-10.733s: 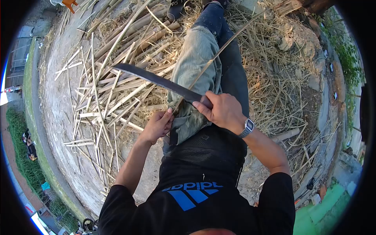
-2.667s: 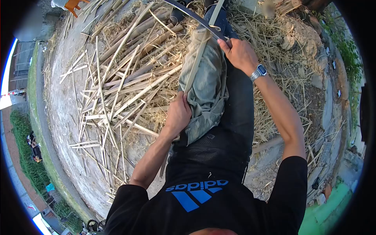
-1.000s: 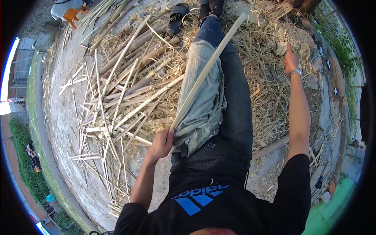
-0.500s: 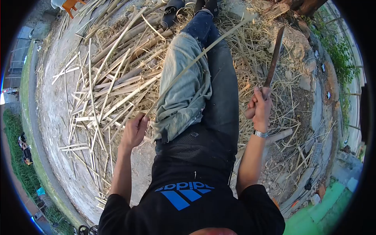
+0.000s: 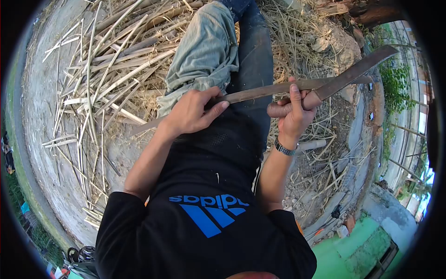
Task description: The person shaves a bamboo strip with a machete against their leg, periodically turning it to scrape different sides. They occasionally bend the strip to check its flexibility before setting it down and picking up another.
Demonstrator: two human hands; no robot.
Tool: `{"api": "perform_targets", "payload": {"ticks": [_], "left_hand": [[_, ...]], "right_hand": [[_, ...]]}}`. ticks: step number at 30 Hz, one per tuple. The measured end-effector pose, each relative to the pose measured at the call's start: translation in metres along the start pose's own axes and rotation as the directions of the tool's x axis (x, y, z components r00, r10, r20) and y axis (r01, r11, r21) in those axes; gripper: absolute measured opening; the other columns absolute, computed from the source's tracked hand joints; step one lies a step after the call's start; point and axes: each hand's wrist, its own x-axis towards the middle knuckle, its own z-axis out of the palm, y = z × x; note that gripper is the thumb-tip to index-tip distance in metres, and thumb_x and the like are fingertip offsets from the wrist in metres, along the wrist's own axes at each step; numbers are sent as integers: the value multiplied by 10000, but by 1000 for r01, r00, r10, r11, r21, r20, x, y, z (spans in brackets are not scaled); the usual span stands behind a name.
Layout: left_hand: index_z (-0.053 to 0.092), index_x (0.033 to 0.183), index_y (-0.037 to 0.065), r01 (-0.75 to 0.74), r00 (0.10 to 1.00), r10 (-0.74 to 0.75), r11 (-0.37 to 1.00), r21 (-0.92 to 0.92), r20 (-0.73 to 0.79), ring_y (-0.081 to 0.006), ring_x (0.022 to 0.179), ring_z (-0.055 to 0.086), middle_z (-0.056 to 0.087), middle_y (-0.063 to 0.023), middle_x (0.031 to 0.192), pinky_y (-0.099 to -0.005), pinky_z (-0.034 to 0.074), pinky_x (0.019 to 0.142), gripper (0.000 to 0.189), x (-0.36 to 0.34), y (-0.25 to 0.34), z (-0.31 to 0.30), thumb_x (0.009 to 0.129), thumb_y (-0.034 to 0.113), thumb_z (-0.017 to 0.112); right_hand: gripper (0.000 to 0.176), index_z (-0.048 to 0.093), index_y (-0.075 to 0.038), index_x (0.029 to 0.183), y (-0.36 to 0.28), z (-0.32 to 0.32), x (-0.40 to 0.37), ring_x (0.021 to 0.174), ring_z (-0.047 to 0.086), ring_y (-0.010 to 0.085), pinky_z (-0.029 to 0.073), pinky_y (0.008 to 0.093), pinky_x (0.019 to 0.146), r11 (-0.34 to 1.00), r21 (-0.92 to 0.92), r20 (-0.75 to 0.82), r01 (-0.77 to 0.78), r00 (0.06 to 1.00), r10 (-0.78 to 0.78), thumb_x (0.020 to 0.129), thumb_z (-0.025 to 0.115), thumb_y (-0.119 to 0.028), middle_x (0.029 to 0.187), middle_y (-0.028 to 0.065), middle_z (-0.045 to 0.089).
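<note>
A long bamboo strip [image 5: 255, 94] lies crosswise over my lap, running from lower left to upper right. My left hand [image 5: 193, 111] is closed around it, thumb pointing right along its near edge. In my right hand [image 5: 296, 116] is a machete [image 5: 357, 73], gripped by its brown handle, with the blade slanting up and to the right. The strip's right part passes by the raised fingers of this hand and overlaps the blade in this view. A pale cloth [image 5: 202, 51] covers one of my trouser legs.
Split bamboo strips and poles [image 5: 100, 79] are heaped on the ground to the left. Thin shavings [image 5: 288, 46] spread around my legs and to the right. A large stone [image 5: 341, 46] sits at the upper right, near a green surface [image 5: 357, 246] lower down.
The bamboo strip has swung from pointing away to lying across my lap. My left hand moved right and away from me; the machete tilted rightward, and my right hand came to the strip.
</note>
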Motion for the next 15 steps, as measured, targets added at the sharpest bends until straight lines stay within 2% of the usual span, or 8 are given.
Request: {"api": "perform_targets", "payload": {"ticks": [1, 3, 5, 7, 11, 13, 15], "left_hand": [[651, 1027, 1, 2, 1000, -2, 1000, -4, 4, -332, 619, 599, 603, -178, 690, -419, 458, 611, 341, 0, 2, 4, 1024, 341, 624], [651, 1031, 3, -19, 999, 25, 990, -137, 36, -364, 627, 592, 599, -187, 689, -426, 456, 624, 382, 1, 6, 12, 1052, 378, 579], [660, 1000, -6, -22, 998, 29, 993, -115, 63, -372, 633, 589, 605, -189, 690, -426, 459, 633, 405, 0, 9, 12, 1080, 371, 534], [680, 940, -11, -91, 996, 93, 992, -82, 18, -375, 631, 585, 607, -184, 680, -431, 465, 637, 429, 1, 2, 15, 1093, 352, 510], [698, 880, -15, -70, 996, 73, 996, -56, 54, -358, 618, 593, 606, -177, 654, -426, 474, 638, 477, 0, 4, 8, 1105, 347, 485], [711, 847, -23, -5, 995, 12, 998, -64, 99, -443, 724, 667, 676, -229, 733, -493, 513, 675, 486, 1, 6, 4, 1082, 358, 518], [708, 827, -23, -5, 996, 12, 997, -78, 88, -441, 720, 666, 677, -225, 727, -489, 519, 679, 494, 0, 5, 2, 1083, 354, 517]], "right_hand": [[292, 551, -32, 1080, 0, 0, -4, 727, 677, 139, 545, 231, 452, 999, 12, -2, 30, 1000, -30, 902, 783, -41, 1098, 184, 707], [280, 544, -43, 1046, 2, -4, -12, 728, 670, 138, 549, 236, 465, 1000, 9, -21, 26, 999, -26, 901, 784, -38, 1081, 162, 701], [273, 537, -55, 1012, 4, -8, -17, 729, 664, 138, 554, 241, 478, 1000, 9, -44, 28, 999, -27, 899, 785, -34, 1065, 139, 696], [280, 525, -73, 961, 7, -13, -21, 712, 636, 128, 561, 252, 510, 999, -32, -56, -13, 998, 11, 894, 795, -36, 976, 74, 658], [278, 528, -81, 928, 6, -9, -29, 664, 605, 120, 557, 261, 524, 997, -70, -84, -16, 996, 10, 890, 800, -40, 894, 26, 605], [280, 530, -82, 906, 5, -5, -30, 629, 581, 115, 543, 259, 516, 995, -93, -107, -20, 994, 9, 886, 806, -44, 864, 12, 575], [276, 531, -82, 901, 3, -1, -31, 619, 576, 116, 541, 261, 516, 994, -102, -105, -26, 994, 15, 886, 803, -41, 860, 11, 570]]}}
